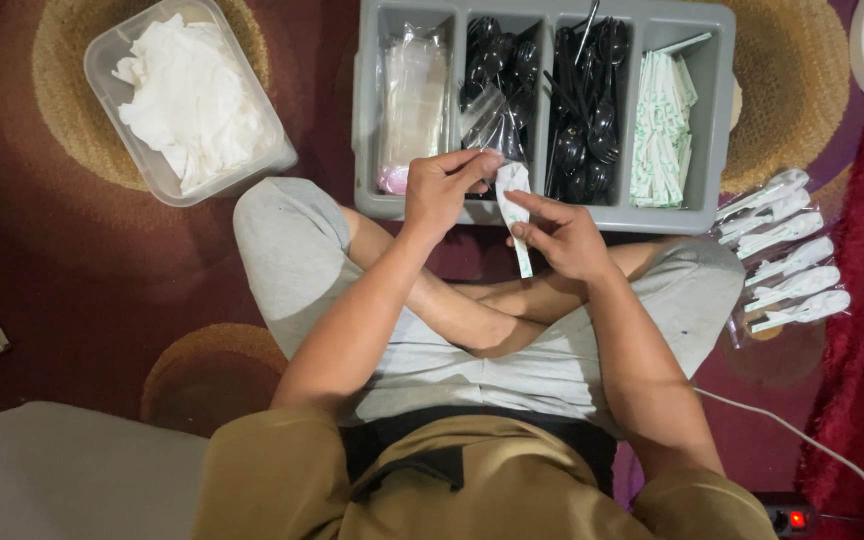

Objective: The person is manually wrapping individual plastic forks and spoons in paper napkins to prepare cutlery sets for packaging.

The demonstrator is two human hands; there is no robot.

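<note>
Both your hands, left hand (442,190) and right hand (560,236), pinch the light, flimsy paper packet (515,200); hold its 12 o'clock end gently.

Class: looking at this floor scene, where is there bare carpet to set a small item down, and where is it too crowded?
Bare carpet lies between the clear tub of napkins and the grey cutlery tray, and left of the bent knee. It is crowded right of the tray, where packed spoon sets lie, and at the tray's front, where both hands work.
</note>
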